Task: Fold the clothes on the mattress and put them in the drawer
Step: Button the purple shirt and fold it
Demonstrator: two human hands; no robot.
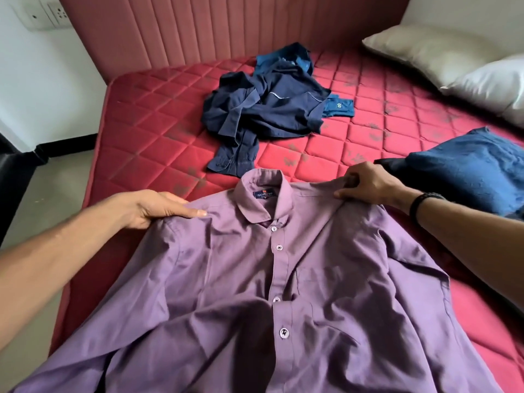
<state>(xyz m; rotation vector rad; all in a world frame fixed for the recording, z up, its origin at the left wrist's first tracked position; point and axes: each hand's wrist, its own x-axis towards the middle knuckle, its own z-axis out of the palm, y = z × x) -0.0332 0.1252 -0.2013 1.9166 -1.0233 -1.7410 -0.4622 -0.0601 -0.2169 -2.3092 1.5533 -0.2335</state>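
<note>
a purple shirt lies buttoned and face up on the red mattress, the left hand and right hand each pinching a shoulder; spreading seems under way, and folding likely calls for flipping it first.

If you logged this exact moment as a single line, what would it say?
stage: spreading purple shirt flat, buttoned, front up | left hand: grips shoulder | right hand: pinches other shoulder | waiting: navy clothes pile
</note>
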